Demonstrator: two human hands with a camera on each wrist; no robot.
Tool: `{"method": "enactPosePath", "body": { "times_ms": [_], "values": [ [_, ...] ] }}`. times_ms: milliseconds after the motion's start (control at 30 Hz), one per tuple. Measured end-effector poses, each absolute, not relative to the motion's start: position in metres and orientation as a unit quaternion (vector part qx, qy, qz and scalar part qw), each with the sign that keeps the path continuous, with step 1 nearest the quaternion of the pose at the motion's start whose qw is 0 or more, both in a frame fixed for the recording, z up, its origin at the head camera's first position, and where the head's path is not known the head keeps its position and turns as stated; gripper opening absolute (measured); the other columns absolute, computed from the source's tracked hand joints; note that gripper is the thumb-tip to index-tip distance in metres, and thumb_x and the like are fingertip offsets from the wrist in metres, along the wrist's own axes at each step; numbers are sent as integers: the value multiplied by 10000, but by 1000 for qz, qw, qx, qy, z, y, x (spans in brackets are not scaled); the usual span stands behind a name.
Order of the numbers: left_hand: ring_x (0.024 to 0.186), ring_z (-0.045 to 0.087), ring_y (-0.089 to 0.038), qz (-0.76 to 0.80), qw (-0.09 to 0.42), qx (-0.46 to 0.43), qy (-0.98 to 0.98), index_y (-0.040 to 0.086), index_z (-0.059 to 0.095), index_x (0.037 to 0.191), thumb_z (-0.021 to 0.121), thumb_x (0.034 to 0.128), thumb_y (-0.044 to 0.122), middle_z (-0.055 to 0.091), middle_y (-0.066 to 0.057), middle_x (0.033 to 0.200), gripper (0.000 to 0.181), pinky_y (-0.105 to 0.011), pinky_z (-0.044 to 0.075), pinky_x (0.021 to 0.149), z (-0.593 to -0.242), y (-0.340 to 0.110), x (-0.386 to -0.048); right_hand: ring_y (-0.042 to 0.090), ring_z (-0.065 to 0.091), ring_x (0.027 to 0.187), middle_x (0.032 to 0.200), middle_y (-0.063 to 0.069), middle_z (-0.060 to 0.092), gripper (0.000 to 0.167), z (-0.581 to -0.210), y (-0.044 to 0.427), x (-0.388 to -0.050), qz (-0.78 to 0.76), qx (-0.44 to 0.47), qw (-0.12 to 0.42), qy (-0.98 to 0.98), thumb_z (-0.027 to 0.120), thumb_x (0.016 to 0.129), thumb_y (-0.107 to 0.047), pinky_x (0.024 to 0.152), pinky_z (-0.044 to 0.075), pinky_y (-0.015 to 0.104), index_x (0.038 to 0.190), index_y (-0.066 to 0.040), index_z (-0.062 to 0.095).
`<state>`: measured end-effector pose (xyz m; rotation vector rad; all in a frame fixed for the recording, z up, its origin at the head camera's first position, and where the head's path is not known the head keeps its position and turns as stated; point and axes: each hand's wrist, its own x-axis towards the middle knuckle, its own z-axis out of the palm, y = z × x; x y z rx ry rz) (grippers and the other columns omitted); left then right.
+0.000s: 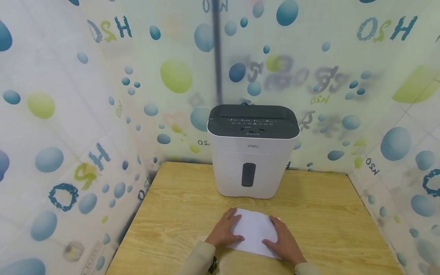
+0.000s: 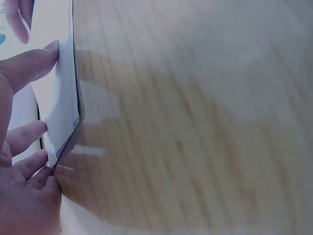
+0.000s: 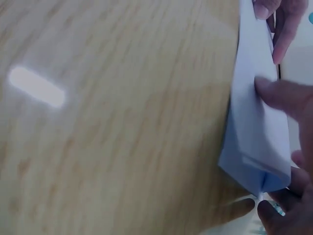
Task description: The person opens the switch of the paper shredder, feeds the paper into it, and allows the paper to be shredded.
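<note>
My left hand (image 1: 225, 230) and right hand (image 1: 283, 241), fingers half curled, hold the white paper (image 1: 255, 231) at its sides on the bench (image 1: 172, 206) before the shredder (image 1: 264, 168), and this paper seems folded over, but not yet pressed flat.

Person, bare hands: left hand (image 1: 223, 232), right hand (image 1: 284, 241). Pale beige sleeves on both arms, plain fabric, reaching the wrists: left sleeve (image 1: 200, 259), right sleeve (image 1: 307, 269), the latter mostly cut off at the bottom of the head view. Dark band (image 1: 212, 265) at left wrist beside the cuff, details too small to tell. Fingernails look short.
</note>
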<state>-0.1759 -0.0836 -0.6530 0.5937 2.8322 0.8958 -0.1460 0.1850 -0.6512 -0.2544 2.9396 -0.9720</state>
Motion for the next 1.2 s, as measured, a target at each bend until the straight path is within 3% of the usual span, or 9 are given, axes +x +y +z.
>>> {"method": "enactPosePath", "body": {
  "times_ms": [200,300,400,533,633,767,933,1133,1200],
  "values": [
    [1534,327,-345,306,61,188,931,119,567,1461,904,760,404,361,-125,1646,828,-477,362,1212,-653,-83,-177,394,573,1258,1345,189,633,879,-645,184,-157,-364,-51,-11,930,870,790,-99,1085,452,598,1537,-59,408],
    [1531,335,-342,312,61,186,930,142,562,1468,912,749,408,368,-119,1643,843,-476,370,1208,-652,-82,-177,313,617,1089,1205,160,673,839,-642,188,-164,-377,-24,-15,926,853,788,-61,958,525,525,1516,-53,437],
    [1526,342,-345,316,58,186,929,151,545,1482,917,740,413,370,-120,1640,871,-481,371,1206,-653,-81,-177,216,580,919,1063,119,660,716,-640,193,-169,-381,3,-16,924,820,817,-50,791,511,367,1460,-35,505],
    [1518,356,-346,320,56,181,928,150,527,1494,931,722,408,370,-123,1638,908,-485,375,1202,-655,-82,-178,158,546,838,975,86,657,430,-634,199,-169,-388,21,-30,921,771,866,-33,682,459,247,1280,-11,655],
    [1517,360,-345,324,56,177,928,140,517,1500,937,716,396,367,-126,1639,926,-480,375,1202,-656,-83,-178,124,605,814,947,38,729,248,-630,203,-168,-384,31,-44,922,774,890,-73,654,481,219,1135,-56,741],
    [1514,361,-356,330,55,176,926,108,490,1515,937,717,382,362,-143,1639,955,-484,371,1203,-655,-84,-177,78,634,749,900,6,777,138,-631,207,-169,-371,39,-51,927,757,929,-142,619,474,215,1064,-159,781],
    [1501,374,-376,340,51,176,922,97,444,1541,942,709,376,358,-166,1634,1009,-498,376,1196,-654,-85,-176,76,633,757,984,14,800,134,-634,210,-166,-355,24,-72,932,721,957,-173,635,487,225,1058,-204,805],
    [1498,383,-365,353,58,166,919,130,393,1574,953,700,355,324,-156,1650,1063,-508,380,1193,-656,-84,-178,150,757,906,1048,4,805,163,-640,210,-162,-337,-4,-140,931,782,905,-144,731,603,326,1037,-226,829],
    [1500,377,-372,353,58,165,919,131,384,1579,956,696,352,316,-160,1654,1075,-515,384,1188,-656,-84,-179,139,754,895,1029,-8,807,173,-641,211,-162,-341,-8,-150,928,797,889,-132,726,598,306,1021,-237,833]
  ]
}}
